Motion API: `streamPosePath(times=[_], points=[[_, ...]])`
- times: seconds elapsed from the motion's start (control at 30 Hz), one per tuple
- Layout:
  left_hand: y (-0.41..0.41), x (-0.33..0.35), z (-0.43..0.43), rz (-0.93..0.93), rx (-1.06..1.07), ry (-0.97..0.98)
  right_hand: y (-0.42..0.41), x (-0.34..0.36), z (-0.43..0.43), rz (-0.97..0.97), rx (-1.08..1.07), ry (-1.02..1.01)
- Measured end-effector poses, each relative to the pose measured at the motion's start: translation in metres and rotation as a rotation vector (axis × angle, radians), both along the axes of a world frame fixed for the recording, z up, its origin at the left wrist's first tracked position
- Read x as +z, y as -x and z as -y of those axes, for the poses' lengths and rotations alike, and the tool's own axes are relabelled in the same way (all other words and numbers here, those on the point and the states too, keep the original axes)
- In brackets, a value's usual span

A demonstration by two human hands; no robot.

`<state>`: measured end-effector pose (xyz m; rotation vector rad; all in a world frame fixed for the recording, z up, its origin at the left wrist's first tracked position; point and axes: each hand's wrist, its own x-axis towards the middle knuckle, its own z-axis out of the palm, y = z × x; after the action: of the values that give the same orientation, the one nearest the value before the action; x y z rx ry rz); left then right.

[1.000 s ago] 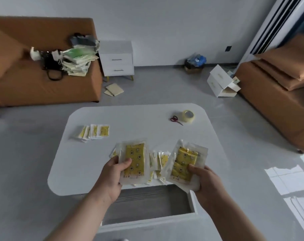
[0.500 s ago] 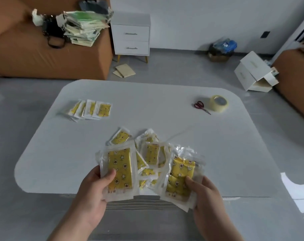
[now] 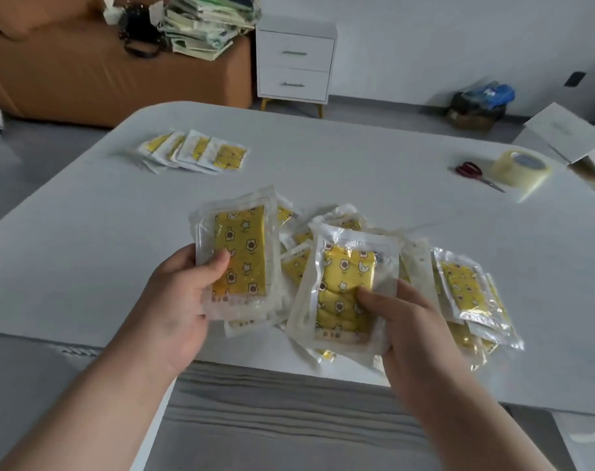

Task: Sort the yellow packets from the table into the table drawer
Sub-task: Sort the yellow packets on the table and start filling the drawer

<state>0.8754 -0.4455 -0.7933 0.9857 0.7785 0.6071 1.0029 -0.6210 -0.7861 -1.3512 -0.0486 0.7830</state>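
Gripping a clear-wrapped yellow patterned packet (image 3: 241,253) in the left hand (image 3: 184,300) and a second packet (image 3: 343,294) in the right hand (image 3: 411,328), long axes pointing away, the person holds both over the white worktop (image 3: 85,249) near its front edge, grey wood-grained drawer (image 3: 289,409) just below.

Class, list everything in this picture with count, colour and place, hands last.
table: one, white, centre
loose packets: a pile, yellow, table's near edge
fanned packets: about four, yellow, table's far left
scissors: one, red-handled, table's far right
tape roll: one, pale yellow, beside scissors
drawer: one, grey, open below near edge
cabinet: one, white, by wall
sofa: one, orange, far left
left hand: one, grips left packet
right hand: one, grips right packet
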Motion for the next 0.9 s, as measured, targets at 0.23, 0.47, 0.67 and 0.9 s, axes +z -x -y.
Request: streamPosePath(times=[0.23, 0.47, 0.67, 0.9], points=[[0.000, -0.026, 0.005, -0.004, 0.039, -0.082, -0.008, -0.007, -0.011, 0.073, 0.062, -0.059], [0.024, -0.027, 0.026, 0.020, 0.044, -0.041, 0.001, -0.014, 0.022, 0.043, 0.244, -0.062], [0.075, -0.045, 0.060, -0.077, -0.030, -0.029, 0.030, -0.043, 0.074, 0.034, 0.465, 0.087], [0.118, -0.071, 0.080, -0.367, -0.121, 0.087, 0.057, -0.085, 0.096, 0.003, 0.557, 0.372]])
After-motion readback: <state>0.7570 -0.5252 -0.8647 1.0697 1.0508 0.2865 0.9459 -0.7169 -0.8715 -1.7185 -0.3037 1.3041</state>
